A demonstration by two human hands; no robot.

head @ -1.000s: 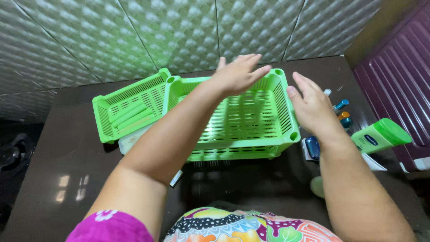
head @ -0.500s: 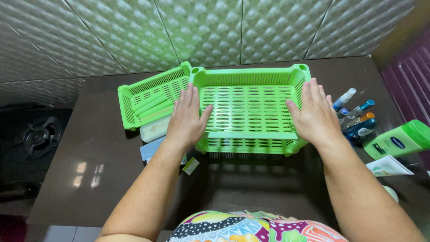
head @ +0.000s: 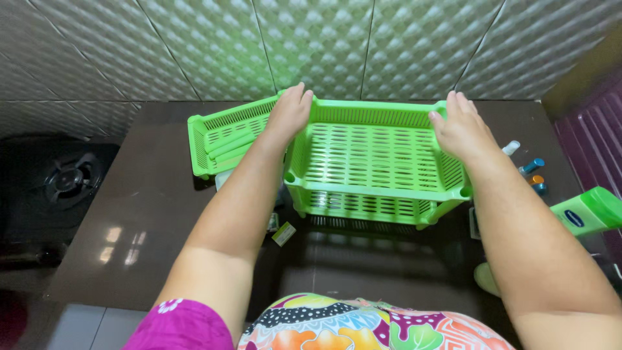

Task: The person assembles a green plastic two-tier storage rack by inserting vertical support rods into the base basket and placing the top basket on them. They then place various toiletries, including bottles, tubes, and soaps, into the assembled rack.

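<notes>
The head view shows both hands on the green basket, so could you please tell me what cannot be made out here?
- Fingertips of the left hand and right hand: curled over the far corners of the upper green basket.
- Lower basket: contents hidden beneath the upper one.
- Second basket: partly covered by the left forearm.
- Small bottles: mostly behind the right forearm.
- Green bottle: cut off by the right edge.

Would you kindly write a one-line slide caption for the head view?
Both hands, left hand and right hand, grip the far corners of a green slotted basket on a dark counter.
</notes>
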